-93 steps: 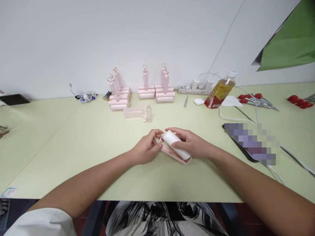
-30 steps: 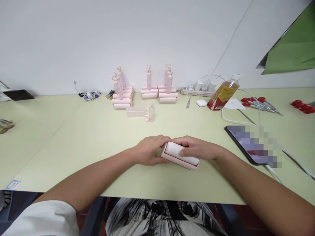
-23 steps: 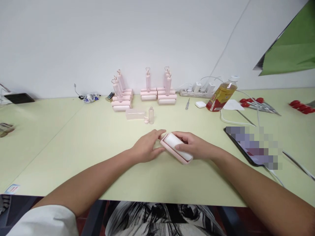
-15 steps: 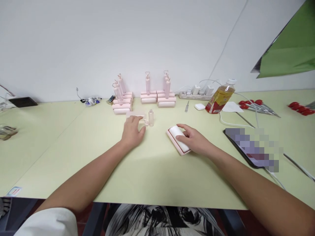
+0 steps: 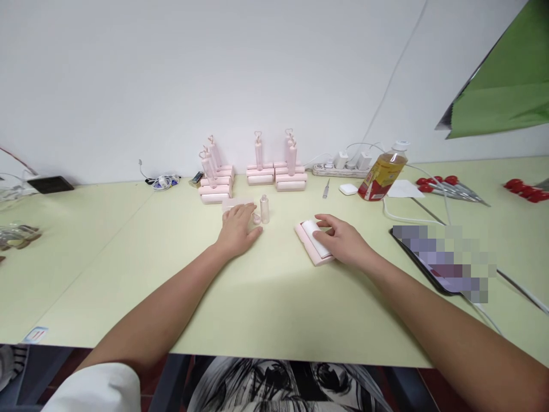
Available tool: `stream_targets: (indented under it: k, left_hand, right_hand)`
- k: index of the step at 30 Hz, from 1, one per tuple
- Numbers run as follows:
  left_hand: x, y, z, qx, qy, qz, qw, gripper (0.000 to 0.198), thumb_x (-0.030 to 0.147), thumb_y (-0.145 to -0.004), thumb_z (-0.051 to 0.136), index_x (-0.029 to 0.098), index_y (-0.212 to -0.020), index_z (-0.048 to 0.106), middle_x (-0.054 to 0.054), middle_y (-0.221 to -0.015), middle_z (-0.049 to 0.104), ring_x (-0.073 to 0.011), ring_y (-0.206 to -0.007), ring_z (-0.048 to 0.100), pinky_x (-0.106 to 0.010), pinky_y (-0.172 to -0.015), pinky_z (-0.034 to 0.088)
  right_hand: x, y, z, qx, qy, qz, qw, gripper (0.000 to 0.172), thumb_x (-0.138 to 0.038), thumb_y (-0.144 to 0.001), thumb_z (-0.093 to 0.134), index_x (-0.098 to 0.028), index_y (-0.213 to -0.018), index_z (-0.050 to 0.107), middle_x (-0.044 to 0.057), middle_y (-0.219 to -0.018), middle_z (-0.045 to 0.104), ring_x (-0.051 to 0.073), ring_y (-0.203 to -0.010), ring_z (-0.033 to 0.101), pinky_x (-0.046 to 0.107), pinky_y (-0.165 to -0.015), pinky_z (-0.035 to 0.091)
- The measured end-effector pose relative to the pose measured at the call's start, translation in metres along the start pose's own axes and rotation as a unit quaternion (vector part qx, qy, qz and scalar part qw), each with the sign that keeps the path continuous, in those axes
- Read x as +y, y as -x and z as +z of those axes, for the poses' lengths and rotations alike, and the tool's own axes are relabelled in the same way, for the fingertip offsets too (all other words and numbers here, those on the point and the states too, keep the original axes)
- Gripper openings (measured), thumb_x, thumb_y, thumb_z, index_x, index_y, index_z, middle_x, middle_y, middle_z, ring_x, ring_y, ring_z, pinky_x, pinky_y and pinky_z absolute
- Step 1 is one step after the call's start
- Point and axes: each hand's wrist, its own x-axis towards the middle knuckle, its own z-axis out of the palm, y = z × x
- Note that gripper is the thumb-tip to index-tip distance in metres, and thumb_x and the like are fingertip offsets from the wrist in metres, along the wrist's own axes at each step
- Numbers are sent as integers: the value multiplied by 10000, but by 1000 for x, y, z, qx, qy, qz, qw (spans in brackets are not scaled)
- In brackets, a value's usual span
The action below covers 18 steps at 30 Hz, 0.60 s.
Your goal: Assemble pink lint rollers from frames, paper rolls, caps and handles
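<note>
My left hand (image 5: 238, 230) lies palm down with its fingers stretched over a translucent pink piece (image 5: 230, 202), which it partly covers. Just right of those fingertips stands a small clear pink bottle-shaped tube (image 5: 265, 209), with a small pink ring-like part (image 5: 257, 218) beside it. My right hand (image 5: 343, 239) holds a pink case (image 5: 305, 242) with a white roll (image 5: 315, 238) in it, tilted on the table. Its thumb presses on the roll and its fingers curl round the far side. The hand hides the case's right end.
Several pink roller sets (image 5: 291, 178) with upright clear handles line the back by the wall. To the right are a power strip (image 5: 338, 170), a drink bottle (image 5: 383, 174), a tablet (image 5: 433, 263), and red-handled tools (image 5: 450, 183). A thin pointed tool (image 5: 326, 189) lies behind my right hand.
My left fingers have spread flatter over the translucent piece. The reddish edge around the white roll no longer shows. My right hand keeps its hold, and the view has shifted slightly.
</note>
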Motion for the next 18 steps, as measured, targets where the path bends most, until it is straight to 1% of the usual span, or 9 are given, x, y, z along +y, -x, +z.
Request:
stream_targets:
  k: [2, 5, 7, 9, 11, 13, 15, 16, 18]
  left_hand:
    - [3, 0, -1, 11, 43, -16, 999, 626, 398, -882, 508, 153, -1431, 333, -146, -1433, 466, -313, -1271, 441, -471, -1033, 363]
    - [9, -3, -1, 10, 107, -68, 992, 705, 455, -888, 502, 150, -1465, 239, -153, -1412, 475, -286, -1189, 520, -410, -957, 431]
    - [13, -10, 0, 6, 125, -99, 987, 716, 483, -876, 518, 148, -1450, 252, -160, -1390, 487, -276, -1142, 557, -386, -914, 448]
    - [16, -20, 3, -1, 124, -125, 984, 689, 492, -850, 554, 153, -1401, 317, -157, -1348, 518, -270, -1085, 589, -369, -865, 455]
    - [17, -30, 7, -15, 121, -148, 981, 610, 498, -828, 584, 168, -1308, 405, -130, -1235, 593, -252, -986, 620, -343, -784, 457]
    - [19, -36, 10, -37, 119, -148, 981, 439, 473, -833, 582, 182, -1152, 499, -89, -1061, 654, -226, -873, 627, -309, -699, 438]
    - [24, -36, 12, -56, 115, -128, 984, 256, 415, -850, 562, 190, -972, 545, -59, -911, 661, -205, -796, 610, -287, -648, 410]
    - [28, -34, 11, -63, 114, -116, 985, 206, 391, -853, 555, 192, -904, 548, -49, -865, 657, -197, -769, 600, -280, -632, 398]
    - [40, -25, 6, -82, 112, -87, 987, 178, 372, -850, 549, 195, -839, 549, -36, -811, 649, -187, -714, 584, -271, -598, 374]
  right_hand:
    - [-2, 0, -2, 9, 5, -1, 1000, 547, -390, -845, 551, -201, -1356, 501, 114, -1309, 575, 217, -955, 625, 320, -753, 482]
    - [-4, 2, -4, 34, 23, -17, 999, 530, -389, -841, 550, -199, -1335, 528, 112, -1298, 582, 238, -1015, 603, 350, -823, 471]
    - [-6, 5, -5, 54, 29, -31, 998, 519, -382, -837, 550, -198, -1322, 544, 113, -1282, 590, 244, -1021, 599, 362, -843, 466]
    - [-8, 7, -4, 67, 26, -43, 996, 511, -371, -834, 548, -194, -1313, 552, 115, -1260, 598, 242, -1002, 605, 367, -839, 470]
    - [-8, 9, -3, 77, 20, -60, 995, 490, -355, -830, 547, -194, -1293, 562, 111, -1249, 603, 240, -1000, 605, 374, -848, 470]
    - [-9, 11, -2, 92, 14, -86, 992, 448, -335, -827, 545, -203, -1254, 580, 99, -1251, 603, 241, -1013, 598, 383, -868, 463]
    - [-11, 14, -1, 115, 6, -118, 986, 407, -316, -829, 543, -208, -1218, 591, 90, -1236, 608, 239, -1007, 591, 384, -866, 457]
    - [-12, 16, -1, 124, 0, -136, 983, 393, -312, -832, 543, -206, -1207, 593, 89, -1205, 618, 234, -984, 589, 376, -849, 458]
    - [-16, 23, -1, 128, -17, -169, 977, 385, -324, -843, 551, -203, -1207, 585, 79, -1082, 644, 210, -887, 587, 346, -787, 462]
